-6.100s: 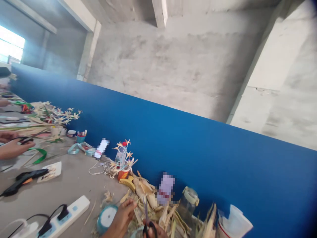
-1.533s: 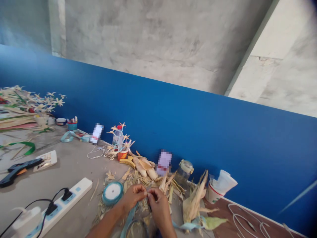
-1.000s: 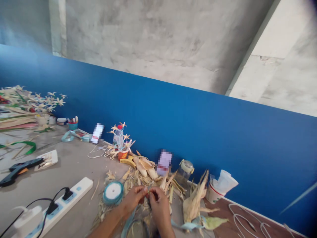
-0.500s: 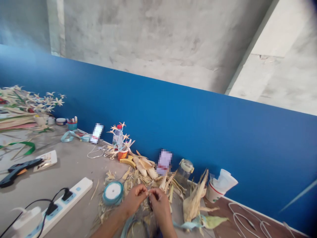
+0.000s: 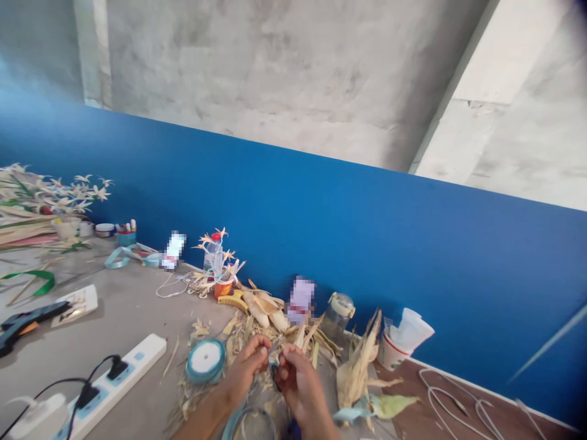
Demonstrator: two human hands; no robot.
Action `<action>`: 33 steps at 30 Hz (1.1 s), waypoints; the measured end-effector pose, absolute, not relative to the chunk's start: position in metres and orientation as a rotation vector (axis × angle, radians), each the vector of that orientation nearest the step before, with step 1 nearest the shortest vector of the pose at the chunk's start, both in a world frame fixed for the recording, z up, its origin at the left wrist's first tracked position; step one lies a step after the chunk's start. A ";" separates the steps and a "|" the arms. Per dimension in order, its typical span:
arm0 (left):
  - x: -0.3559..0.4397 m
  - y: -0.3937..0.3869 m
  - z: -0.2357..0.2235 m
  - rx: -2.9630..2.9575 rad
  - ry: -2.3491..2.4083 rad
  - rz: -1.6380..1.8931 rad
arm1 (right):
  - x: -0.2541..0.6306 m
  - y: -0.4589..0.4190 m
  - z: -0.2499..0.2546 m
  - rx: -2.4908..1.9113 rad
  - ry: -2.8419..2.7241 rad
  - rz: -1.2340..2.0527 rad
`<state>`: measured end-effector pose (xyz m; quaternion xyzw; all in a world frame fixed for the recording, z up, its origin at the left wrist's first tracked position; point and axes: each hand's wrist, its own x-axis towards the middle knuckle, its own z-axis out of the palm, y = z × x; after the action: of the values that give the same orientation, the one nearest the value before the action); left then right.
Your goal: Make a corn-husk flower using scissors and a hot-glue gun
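My left hand [image 5: 250, 362] is closed in a pinch above the scraps of dried husk; whatever lies between its fingertips is too small to make out. Just to the right, my right hand [image 5: 298, 374] also pinches, and a small dark object [image 5: 276, 374] shows against its inner side. A narrow gap separates the two sets of fingertips. Left of my hands lies a spool of light blue ribbon [image 5: 205, 361]. Pale husk scraps [image 5: 250, 330] spread beneath and behind them. To the right stands a bundle of dried corn husk [image 5: 355, 373] with blue ribbon at its base.
A white power strip [image 5: 132, 368] with plugs and a black glue gun [image 5: 34, 321] lie at left. Along the blue partition [image 5: 321, 214] stand a bottle with husk flowers [image 5: 215, 253], a lidded jar [image 5: 339, 315] and a paper cup [image 5: 393, 349]. White cables [image 5: 443, 391] lie at right.
My fingertips, close together or touching before, are now slightly apart. My left hand has moved a little left, and the whole view has shifted slightly.
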<state>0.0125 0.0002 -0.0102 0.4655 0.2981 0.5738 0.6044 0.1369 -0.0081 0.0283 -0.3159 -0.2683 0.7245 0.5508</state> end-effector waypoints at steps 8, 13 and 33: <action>0.016 -0.008 -0.001 1.035 0.716 1.258 | 0.126 -0.015 0.028 -0.699 -0.463 1.898; 0.019 -0.008 0.003 1.133 0.805 1.299 | 0.126 -0.012 0.023 -0.707 -0.404 1.910; 0.009 0.004 0.000 0.942 0.853 1.508 | 0.132 -0.007 0.020 -0.700 -0.360 1.813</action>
<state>0.0089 0.0042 0.0001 0.3981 0.3606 0.6377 0.5521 0.1320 -0.0071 0.0203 -0.2959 -0.1522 0.7659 0.5502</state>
